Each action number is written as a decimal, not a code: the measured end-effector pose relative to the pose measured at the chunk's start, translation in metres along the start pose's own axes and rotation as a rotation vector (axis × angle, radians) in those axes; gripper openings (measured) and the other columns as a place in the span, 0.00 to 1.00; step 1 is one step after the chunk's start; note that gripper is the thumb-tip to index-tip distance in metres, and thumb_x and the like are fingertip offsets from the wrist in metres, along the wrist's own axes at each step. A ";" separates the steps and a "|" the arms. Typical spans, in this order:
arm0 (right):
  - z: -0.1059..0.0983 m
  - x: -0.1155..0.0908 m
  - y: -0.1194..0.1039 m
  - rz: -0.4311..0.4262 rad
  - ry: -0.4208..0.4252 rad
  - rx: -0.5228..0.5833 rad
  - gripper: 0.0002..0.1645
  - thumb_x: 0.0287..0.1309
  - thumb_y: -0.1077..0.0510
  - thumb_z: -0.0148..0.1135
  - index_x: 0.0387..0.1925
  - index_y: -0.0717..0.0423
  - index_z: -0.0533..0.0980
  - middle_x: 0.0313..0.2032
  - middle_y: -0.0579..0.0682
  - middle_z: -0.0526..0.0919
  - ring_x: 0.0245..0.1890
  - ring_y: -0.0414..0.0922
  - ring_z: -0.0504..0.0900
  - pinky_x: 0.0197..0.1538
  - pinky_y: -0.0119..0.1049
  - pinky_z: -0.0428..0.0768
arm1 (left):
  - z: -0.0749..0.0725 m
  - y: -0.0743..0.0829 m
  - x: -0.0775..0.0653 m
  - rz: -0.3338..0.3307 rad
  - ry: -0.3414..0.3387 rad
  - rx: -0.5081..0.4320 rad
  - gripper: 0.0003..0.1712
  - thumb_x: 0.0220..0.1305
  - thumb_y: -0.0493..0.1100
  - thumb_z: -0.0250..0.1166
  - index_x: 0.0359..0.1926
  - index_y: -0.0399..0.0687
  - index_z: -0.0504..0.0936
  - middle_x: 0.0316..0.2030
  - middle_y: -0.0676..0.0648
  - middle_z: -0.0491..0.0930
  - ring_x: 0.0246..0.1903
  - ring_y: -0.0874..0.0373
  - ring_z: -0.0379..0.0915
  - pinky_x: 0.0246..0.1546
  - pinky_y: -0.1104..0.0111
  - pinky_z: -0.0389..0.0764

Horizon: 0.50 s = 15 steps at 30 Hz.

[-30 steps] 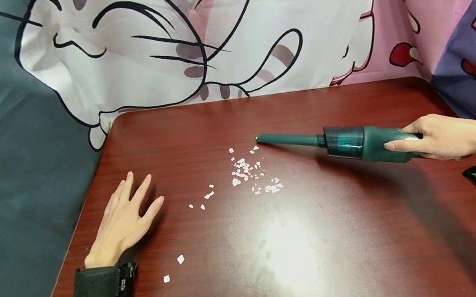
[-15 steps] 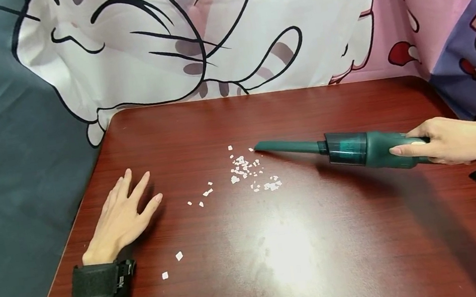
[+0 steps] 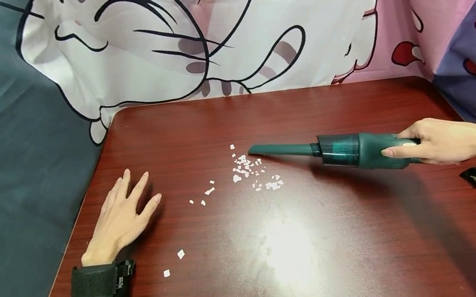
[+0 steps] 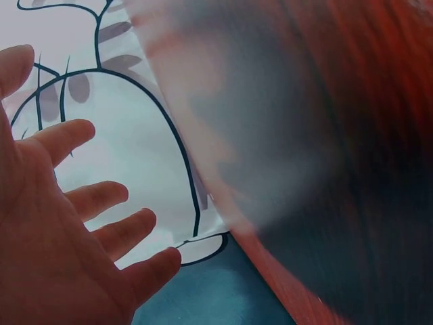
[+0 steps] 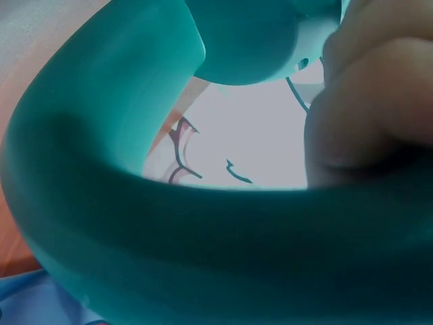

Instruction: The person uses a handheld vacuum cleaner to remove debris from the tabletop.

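My right hand (image 3: 437, 141) grips the handle of a green handheld vacuum cleaner (image 3: 380, 151), its thumb lying along the top. The long narrow nozzle (image 3: 281, 149) points left, its tip right at the upper edge of a cluster of white paper scraps (image 3: 245, 165). In the right wrist view the looped handle (image 5: 203, 250) fills the lower part, with curled fingers (image 5: 385, 101) at the right. At the left side of the table my left hand (image 3: 120, 218) rests with fingers spread, holding nothing; its fingers (image 4: 125, 233) also show in the left wrist view.
Below the main cluster lies a smaller clump of scraps (image 3: 274, 185). Several stray bits (image 3: 209, 191) sit to its left, and two squares (image 3: 181, 254) are near the left forearm. Cat-patterned cloth (image 3: 249, 26) hangs behind the reddish-brown table (image 3: 370, 261).
The vacuum's nozzle tip has moved left and slightly down in the head view, closer to the scraps. A few bits near the tip are gone. The left hand stays in place.
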State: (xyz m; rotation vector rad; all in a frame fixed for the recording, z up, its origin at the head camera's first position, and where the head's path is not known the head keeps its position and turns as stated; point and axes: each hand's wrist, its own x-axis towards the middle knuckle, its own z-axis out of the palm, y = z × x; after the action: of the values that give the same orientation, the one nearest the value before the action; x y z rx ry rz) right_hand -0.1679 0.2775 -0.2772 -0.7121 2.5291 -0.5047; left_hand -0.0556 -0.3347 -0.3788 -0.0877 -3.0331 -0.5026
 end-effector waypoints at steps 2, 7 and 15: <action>0.000 0.001 -0.001 -0.019 -0.001 0.002 0.14 0.66 0.45 0.57 0.31 0.48 0.80 0.17 0.37 0.69 0.16 0.35 0.66 0.18 0.29 0.64 | 0.001 0.000 0.000 0.000 0.001 0.000 0.40 0.68 0.64 0.51 0.74 0.52 0.57 0.72 0.33 0.43 0.70 0.36 0.37 0.64 0.40 0.44; 0.001 -0.002 -0.001 0.010 -0.017 -0.003 0.16 0.66 0.43 0.56 0.33 0.49 0.80 0.17 0.38 0.69 0.16 0.35 0.66 0.18 0.29 0.64 | 0.003 0.001 0.000 0.010 -0.005 -0.004 0.40 0.68 0.64 0.51 0.74 0.51 0.57 0.72 0.33 0.44 0.70 0.35 0.38 0.64 0.39 0.45; 0.001 -0.016 0.003 0.130 -0.027 0.027 0.20 0.65 0.40 0.56 0.33 0.51 0.79 0.13 0.39 0.64 0.11 0.36 0.62 0.14 0.28 0.62 | 0.002 -0.001 0.001 0.011 -0.018 -0.003 0.40 0.69 0.65 0.49 0.74 0.51 0.55 0.72 0.32 0.42 0.70 0.35 0.37 0.66 0.42 0.41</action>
State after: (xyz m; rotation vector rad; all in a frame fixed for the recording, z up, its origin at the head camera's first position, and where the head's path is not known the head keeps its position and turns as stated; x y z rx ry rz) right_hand -0.1568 0.2885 -0.2742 -0.5372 2.5182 -0.4805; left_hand -0.0564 -0.3347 -0.3806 -0.1095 -3.0480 -0.5089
